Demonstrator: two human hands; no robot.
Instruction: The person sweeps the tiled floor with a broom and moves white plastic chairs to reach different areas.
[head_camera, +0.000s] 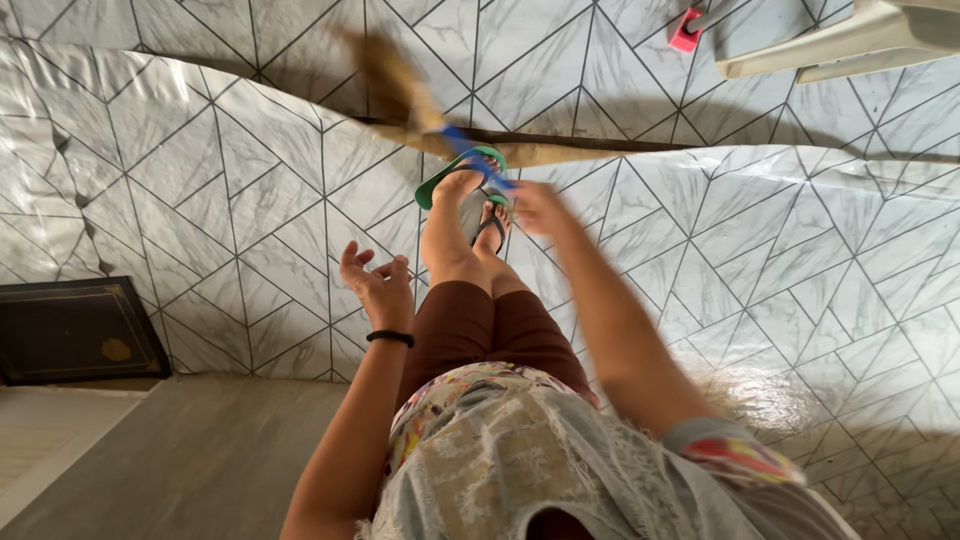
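I look straight down at my own legs and feet in sandals on a patterned vinyl floor. My right hand is blurred by motion and grips the blue-wrapped handle of a straw broom, whose brown bristles smear across the floor ahead of my feet. My left hand hangs free beside my left knee, fingers spread and curled slightly, holding nothing; a black band sits on its wrist.
The floor covering has a raised seam running across near my feet. A dark doormat lies at the left by a bare concrete strip. White plastic chair legs and a pink object stand at the top right.
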